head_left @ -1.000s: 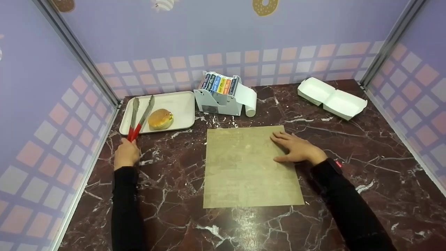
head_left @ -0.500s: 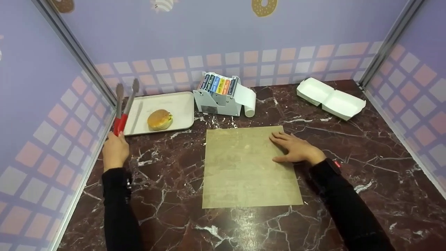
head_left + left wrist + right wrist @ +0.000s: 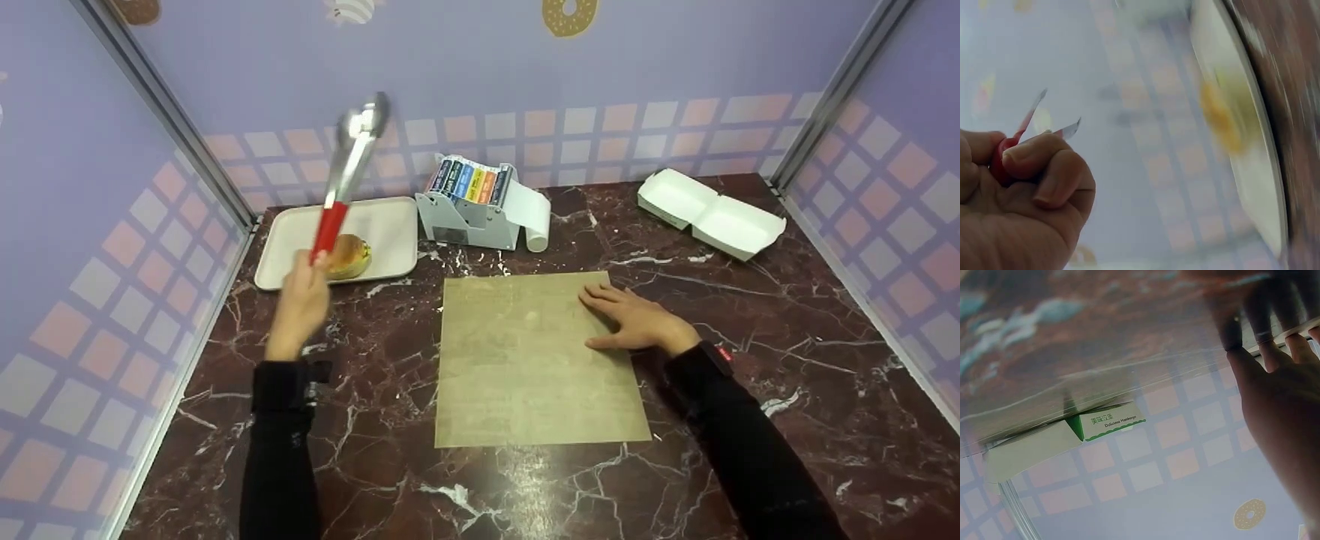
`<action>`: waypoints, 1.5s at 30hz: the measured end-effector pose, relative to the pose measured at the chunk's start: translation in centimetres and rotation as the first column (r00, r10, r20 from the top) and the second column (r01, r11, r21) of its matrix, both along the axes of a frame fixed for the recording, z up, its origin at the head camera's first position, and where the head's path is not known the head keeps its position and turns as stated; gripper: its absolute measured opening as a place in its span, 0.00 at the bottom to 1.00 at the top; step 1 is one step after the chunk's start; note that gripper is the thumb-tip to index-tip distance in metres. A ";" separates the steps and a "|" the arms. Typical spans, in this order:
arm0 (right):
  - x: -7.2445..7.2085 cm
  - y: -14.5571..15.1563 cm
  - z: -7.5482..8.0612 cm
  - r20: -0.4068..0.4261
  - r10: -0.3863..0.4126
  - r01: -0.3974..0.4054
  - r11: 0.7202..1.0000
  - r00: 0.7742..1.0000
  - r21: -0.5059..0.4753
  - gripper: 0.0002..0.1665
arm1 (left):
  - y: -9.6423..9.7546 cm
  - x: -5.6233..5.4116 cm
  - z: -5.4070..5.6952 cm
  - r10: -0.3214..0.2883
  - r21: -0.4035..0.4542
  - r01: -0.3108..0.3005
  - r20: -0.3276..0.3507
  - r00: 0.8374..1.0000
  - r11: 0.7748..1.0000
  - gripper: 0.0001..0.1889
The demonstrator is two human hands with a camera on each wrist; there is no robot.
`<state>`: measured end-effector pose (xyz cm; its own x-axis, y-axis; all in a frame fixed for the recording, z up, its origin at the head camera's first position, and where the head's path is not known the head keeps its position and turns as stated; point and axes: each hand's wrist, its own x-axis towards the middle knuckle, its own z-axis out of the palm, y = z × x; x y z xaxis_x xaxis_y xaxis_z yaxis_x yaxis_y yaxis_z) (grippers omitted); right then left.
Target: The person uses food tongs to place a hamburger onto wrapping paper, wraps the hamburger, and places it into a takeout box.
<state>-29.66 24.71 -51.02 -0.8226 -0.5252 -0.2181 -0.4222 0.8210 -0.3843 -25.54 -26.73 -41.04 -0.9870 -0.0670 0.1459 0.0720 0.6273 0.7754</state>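
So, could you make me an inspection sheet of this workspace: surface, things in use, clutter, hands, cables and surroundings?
Surface: dark red counter, white-veined, shiny.
Things in use: red-handled tongs, held up, tips apart; tan sheet, lying flat.
Clutter: pale specks before the dispenser; debris or stone pattern, can't tell.
Hands: left hand grips the tongs; right hand rests on the sheet, fingers spread.
Cables: nothing seen.
Surroundings: burger on a white tray; open white box; lilac, checkered walls.
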 end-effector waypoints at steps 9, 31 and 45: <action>0.1 0.3 0.0 -0.016 0.010 -0.010 1.000 1.000 0.009 0.58 | 9.2 0.2 -2.0 -0.276 0.091 0.276 -0.014 0.961 0.957 0.18; -0.4 -0.7 1.4 -0.074 -0.036 0.023 0.987 0.997 -0.162 0.60 | 15.6 2.5 -4.6 -0.524 0.205 0.509 0.023 0.851 0.836 0.16; 2.4 -12.8 4.9 0.434 0.128 0.436 0.006 0.892 -0.900 0.47 | 17.7 4.0 -5.4 -0.651 0.319 0.595 0.101 0.753 0.738 0.17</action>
<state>-27.26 11.88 -46.16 -0.9371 -0.3251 0.1270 0.0271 -0.4305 -0.9022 -21.51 -9.01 -46.44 -0.8238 0.5667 0.0169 0.2094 0.2763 0.9380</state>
